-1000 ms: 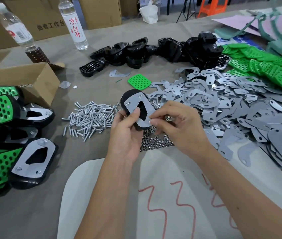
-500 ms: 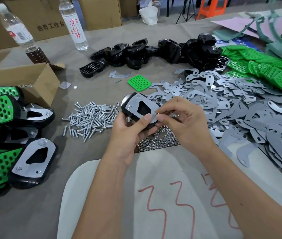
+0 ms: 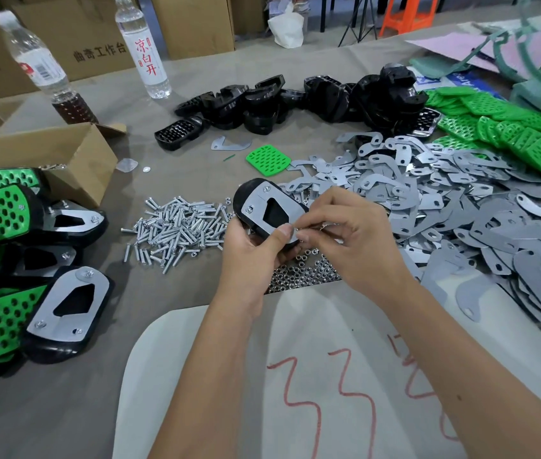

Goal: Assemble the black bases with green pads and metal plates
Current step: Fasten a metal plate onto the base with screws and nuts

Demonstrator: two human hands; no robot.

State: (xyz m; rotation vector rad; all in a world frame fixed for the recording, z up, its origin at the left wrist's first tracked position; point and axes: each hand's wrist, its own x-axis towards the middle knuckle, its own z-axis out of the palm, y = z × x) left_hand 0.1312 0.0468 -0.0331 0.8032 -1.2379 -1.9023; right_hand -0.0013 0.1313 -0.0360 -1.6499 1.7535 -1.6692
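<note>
Grey cloth covered the table, with cardboard boxes behind it. Just above the heap of nuts, the left hand gripped a black base from below, thumb pressed on the near end of the metal plate lying on it. The right hand pinched something small at that same plate end; what it was could not be told. Left of the nuts lay a screw pile; right, loose plates; beyond, black bases and green pads.
</note>
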